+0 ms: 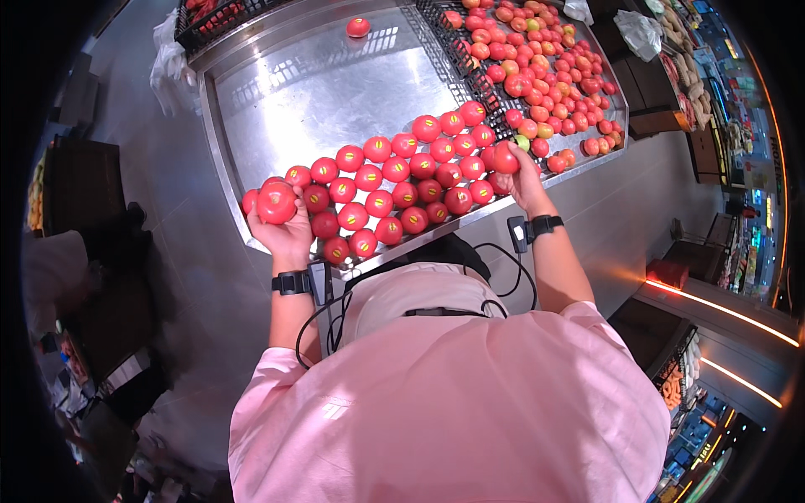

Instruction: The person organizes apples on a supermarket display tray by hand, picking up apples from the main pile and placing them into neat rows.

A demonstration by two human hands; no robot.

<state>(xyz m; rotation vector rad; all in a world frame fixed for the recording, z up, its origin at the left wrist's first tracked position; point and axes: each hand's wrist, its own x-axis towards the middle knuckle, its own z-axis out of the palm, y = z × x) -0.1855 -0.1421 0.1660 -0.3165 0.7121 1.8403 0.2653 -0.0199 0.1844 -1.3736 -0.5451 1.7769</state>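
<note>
My left hand [288, 240] cups a large red tomato [277, 202] at the left end of the display, its stem scar facing up. In my right hand [528, 185] is another red tomato [505, 157], held over the right end of the rows. Between both hands, several rows of red tomatoes [379, 204] line the front of a stainless steel display tray [295, 113]. Most of them bear a small yellow sticker; a few show none. One lone tomato [358, 27] sits near the tray's back edge.
A black plastic lattice divider [462, 66] separates the rows from a loose heap of smaller tomatoes [553, 75]. White plastic bags [168, 66] hang at the tray's left corner. A black crate [207, 19] stands at the back left. A person [56, 270] is at the far left.
</note>
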